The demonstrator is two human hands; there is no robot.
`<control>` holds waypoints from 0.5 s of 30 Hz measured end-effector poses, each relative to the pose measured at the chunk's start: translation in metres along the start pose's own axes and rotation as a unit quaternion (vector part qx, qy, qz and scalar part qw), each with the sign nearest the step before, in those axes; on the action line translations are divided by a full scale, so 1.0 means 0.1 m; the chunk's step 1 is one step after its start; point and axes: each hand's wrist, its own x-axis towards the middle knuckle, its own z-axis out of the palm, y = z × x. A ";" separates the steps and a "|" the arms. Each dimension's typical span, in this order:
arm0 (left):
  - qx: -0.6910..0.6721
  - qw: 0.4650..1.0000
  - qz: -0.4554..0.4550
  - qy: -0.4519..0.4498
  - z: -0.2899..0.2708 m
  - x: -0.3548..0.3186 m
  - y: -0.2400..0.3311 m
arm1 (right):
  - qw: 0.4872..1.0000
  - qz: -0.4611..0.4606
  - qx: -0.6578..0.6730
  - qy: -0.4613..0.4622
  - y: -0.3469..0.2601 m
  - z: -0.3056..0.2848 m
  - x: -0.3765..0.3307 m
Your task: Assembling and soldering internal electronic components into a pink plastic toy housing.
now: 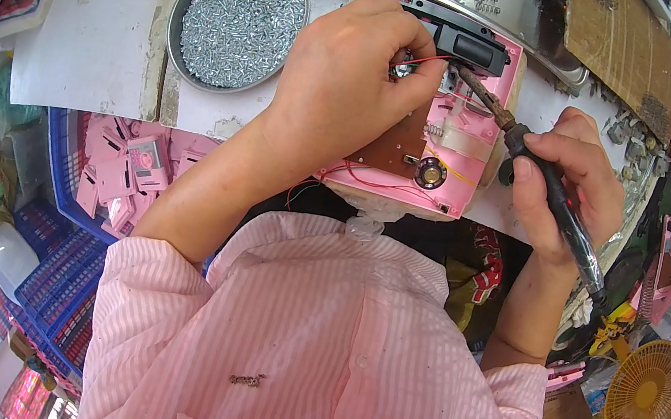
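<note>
Resting on the bench (97, 33), the open pink plastic housing with its brown circuit board (420, 135) is pinned under the left hand (345, 77), fingers pinching a red wire (423, 59), while a black-handled soldering iron (540, 169), gripped in the right hand (573, 184), is angled up-left into that spot.

Pink casing (462, 155), brown circuit board (396, 144), red wires (376, 183), pink-striped shirt (330, 343).

We see bright, even daylight, soft shadows under the hands. Strong fisheye: table (91, 68) edges bow, black vignette rings the frame. Centre sharp; rim soft and smeared, with blown-out glare at lower left. Mild sheen on the screws (243, 23).
</note>
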 end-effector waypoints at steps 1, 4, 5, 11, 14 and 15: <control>0.000 1.000 -0.001 0.000 0.00 0.00 0.00 | 1.000 0.000 0.001 0.001 0.00 0.00 0.00; 0.003 1.000 0.003 0.009 0.01 0.00 0.00 | 1.000 0.003 0.004 0.004 0.00 0.01 0.00; 0.003 1.000 0.006 0.010 0.02 0.00 0.00 | 1.000 0.005 0.005 0.005 -0.01 0.01 0.00; 0.006 1.000 0.013 0.015 0.03 0.00 -0.01 | 1.000 0.000 0.009 0.006 -0.01 0.01 0.00; 0.009 1.000 0.016 0.018 0.03 0.00 -0.02 | 1.000 0.000 0.010 0.006 -0.01 0.02 0.00; 0.010 1.000 0.015 0.018 0.03 0.00 -0.02 | 1.000 -0.001 0.007 0.006 -0.01 0.02 0.00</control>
